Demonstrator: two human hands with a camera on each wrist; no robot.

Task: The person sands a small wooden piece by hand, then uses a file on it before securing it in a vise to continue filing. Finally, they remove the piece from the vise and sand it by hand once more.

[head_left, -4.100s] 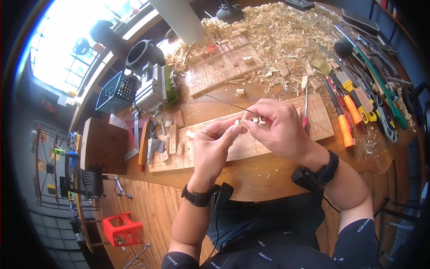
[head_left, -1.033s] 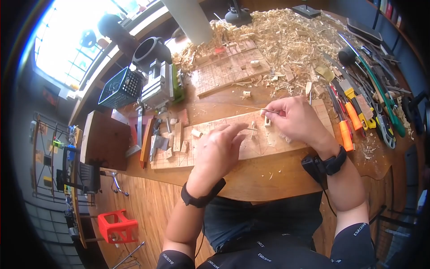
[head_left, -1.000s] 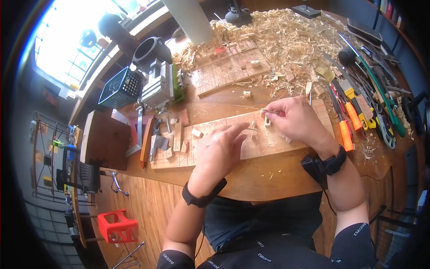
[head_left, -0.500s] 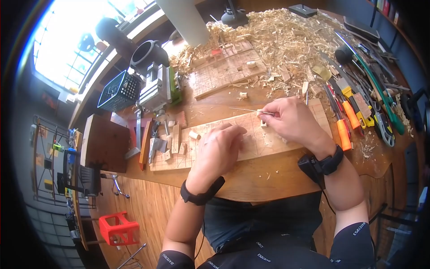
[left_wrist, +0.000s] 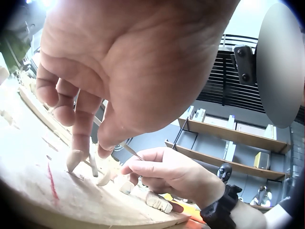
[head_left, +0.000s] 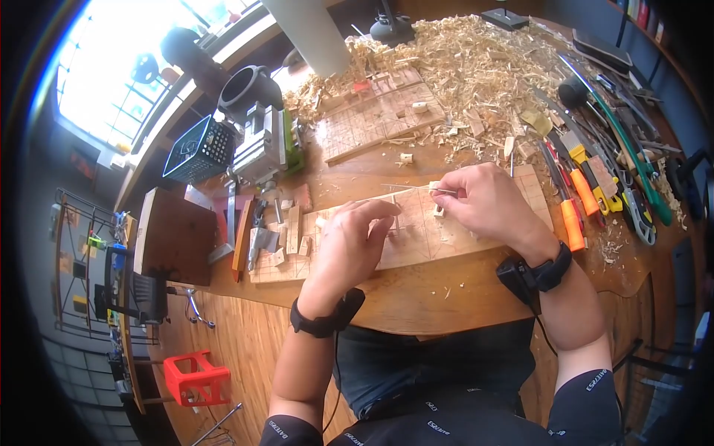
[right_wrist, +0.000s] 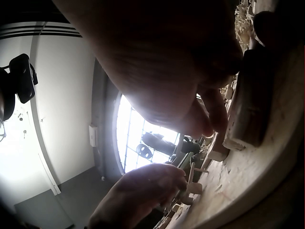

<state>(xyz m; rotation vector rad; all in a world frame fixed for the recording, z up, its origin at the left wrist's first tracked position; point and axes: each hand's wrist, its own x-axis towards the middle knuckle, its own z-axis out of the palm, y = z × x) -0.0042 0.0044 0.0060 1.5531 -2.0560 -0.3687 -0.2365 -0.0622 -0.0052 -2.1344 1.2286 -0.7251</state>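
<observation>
My right hand (head_left: pixel 487 204) pinches a thin metal rod (head_left: pixel 405 186), which points left over the marked wooden board (head_left: pixel 513 215). A small pale wood block (head_left: pixel 433 186) shows at those fingertips, and a slotted wood piece (head_left: pixel 439 212) is just below them. My left hand (head_left: pixel 346 241) is low over the board, thumb and index finger at a small wooden stick with rounded pieces (head_left: pixel 395 223). In the left wrist view the stick (left_wrist: pixel 94 167) comes down between the fingertips, and the rod (left_wrist: pixel 131 151) passes behind the thumb to the right hand.
Small wood offcuts (head_left: pixel 294 230) are at the board's left end, near a metal vise (head_left: pixel 260 145). Behind lie a second marked board (head_left: pixel 364 130) and heaped shavings (head_left: pixel 476 63). Orange-handled tools (head_left: pixel 571 223) and other tools crowd the right side.
The hands, together at 4.1 seconds ago, are now apart. In the last second my left hand has drawn left, the small stick with it. My right hand keeps the rod and has barely moved.
</observation>
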